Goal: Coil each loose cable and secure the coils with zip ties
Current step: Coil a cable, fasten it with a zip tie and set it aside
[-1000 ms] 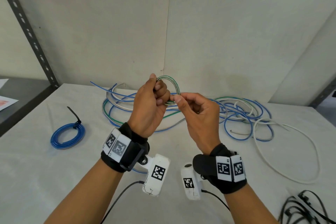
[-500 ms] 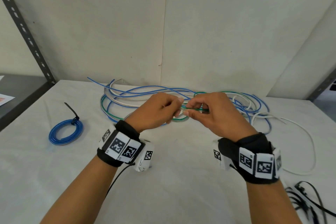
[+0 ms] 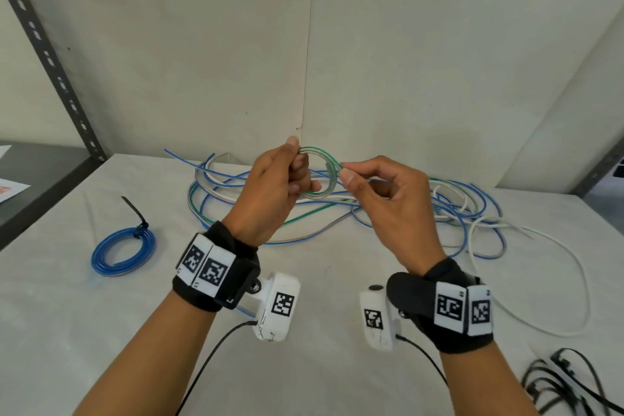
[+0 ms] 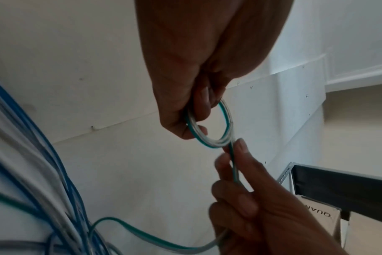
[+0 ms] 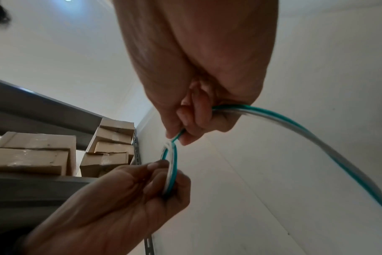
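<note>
A small coil (image 3: 325, 168) of green-and-clear cable is held up above the table, in front of the back wall. My left hand (image 3: 284, 179) grips the coil's left side with fingers curled through the loop (image 4: 209, 136). My right hand (image 3: 354, 177) pinches the cable strand (image 5: 177, 135) just where it leaves the coil on the right. The cable's free length (image 5: 305, 138) runs back through the right hand down to the tangle (image 3: 449, 209) of blue, white and green cables on the table.
A finished blue coil (image 3: 123, 251) with a black zip tie lies at the left. Loose black zip ties (image 3: 567, 385) lie at the front right. A white cable (image 3: 570, 267) loops out to the right. A metal shelf (image 3: 37, 179) stands at the left.
Both hands have risen from near the table, lifting the coil upright again. The left hand turned so that the loop faces me, and another turn of cable has been laid on.
</note>
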